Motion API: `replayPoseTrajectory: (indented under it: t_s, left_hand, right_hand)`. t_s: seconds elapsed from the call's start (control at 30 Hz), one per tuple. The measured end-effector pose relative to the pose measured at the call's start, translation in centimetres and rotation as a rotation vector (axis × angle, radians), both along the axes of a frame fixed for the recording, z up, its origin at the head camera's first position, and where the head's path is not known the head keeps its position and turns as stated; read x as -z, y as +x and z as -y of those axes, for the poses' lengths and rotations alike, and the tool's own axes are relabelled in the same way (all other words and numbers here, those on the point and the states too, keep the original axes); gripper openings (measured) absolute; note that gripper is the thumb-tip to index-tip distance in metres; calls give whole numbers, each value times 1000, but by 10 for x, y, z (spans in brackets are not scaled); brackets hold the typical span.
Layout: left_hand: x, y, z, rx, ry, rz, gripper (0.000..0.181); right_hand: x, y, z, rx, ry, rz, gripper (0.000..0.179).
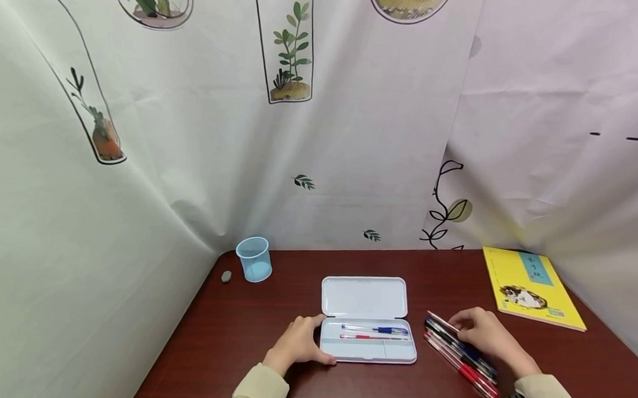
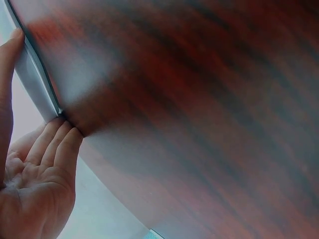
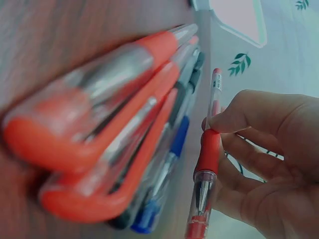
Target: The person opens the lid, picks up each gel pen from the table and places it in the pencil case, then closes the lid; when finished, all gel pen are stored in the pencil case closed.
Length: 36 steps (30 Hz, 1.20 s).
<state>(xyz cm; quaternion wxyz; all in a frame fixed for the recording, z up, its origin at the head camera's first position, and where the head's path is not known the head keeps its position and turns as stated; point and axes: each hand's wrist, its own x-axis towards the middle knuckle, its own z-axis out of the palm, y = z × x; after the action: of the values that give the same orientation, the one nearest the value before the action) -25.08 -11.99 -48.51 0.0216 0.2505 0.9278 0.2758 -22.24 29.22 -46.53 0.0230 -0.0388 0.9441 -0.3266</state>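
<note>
Left grip, pencil case, loose pens, right grip.
The left, spread wide, holds the case's adjacent end (lid laid back); pens lie just beside the right, its thumb and fingers pinching a red pen.

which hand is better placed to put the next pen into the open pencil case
Right, I'd judge: the right hand pinches a red pen beside the loose pens, to the right of the pencil case, while the left hand holds the case's left end, away from those pens.
</note>
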Motion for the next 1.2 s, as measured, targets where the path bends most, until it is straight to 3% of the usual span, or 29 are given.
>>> replayPoseTrajectory:
  t_s: [0.37, 0.67, 1.0, 1.2]
  left_hand:
    - [1, 1, 0, -5, 0, 7, 87]
    - [2, 0, 0, 8, 17, -14, 84]
    - [-1, 1, -1, 7, 19, -7, 85]
    - [-1, 1, -1, 4, 27, -1, 84]
  right_hand:
    - [-6, -1, 11, -36, -18, -25, 19]
    - [-5, -3, 18, -160, -14, -119, 15]
    - [-9, -8, 28, -209, -43, -94, 15]
    - [-10, -12, 38, -242, -56, -123, 15]
